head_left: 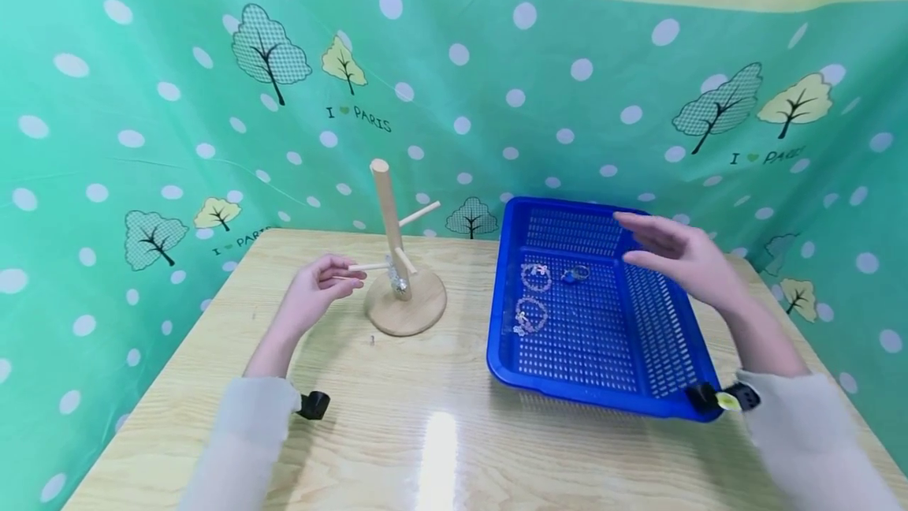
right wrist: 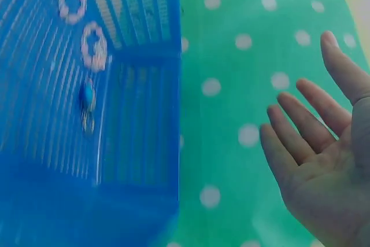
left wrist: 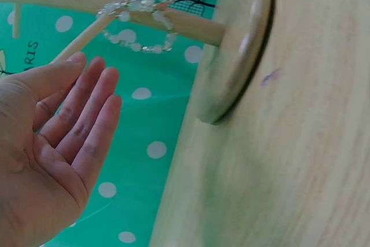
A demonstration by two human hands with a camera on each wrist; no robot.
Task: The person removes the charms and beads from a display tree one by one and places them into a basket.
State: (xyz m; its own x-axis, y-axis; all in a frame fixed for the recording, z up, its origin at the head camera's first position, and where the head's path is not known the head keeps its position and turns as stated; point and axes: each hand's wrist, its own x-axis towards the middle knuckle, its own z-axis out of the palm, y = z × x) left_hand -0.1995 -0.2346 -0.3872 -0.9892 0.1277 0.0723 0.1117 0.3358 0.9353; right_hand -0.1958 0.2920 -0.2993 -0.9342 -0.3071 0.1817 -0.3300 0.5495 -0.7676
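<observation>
A wooden stand (head_left: 388, 211) with several thin pegs stands on a round base. A clear beaded bracelet (left wrist: 137, 47) hangs near the inner end of one peg (left wrist: 87, 37), against the post. Beside that peg's outer end is my left hand (head_left: 322, 288), its fingers loosely extended and holding nothing. Over the right side of the blue basket (head_left: 500, 314) hovers my right hand (head_left: 684, 255), fingers apart from the thumb and nothing in it. Inside the basket lie two pink bead bracelets (head_left: 536, 277) and a piece with a blue part (head_left: 573, 274).
The stand and basket share a light wooden table (head_left: 397, 393), the basket to the right. A tiny dark mark or object (head_left: 372, 340) is in front of the stand's base. Behind hangs a green dotted curtain (head_left: 426, 69).
</observation>
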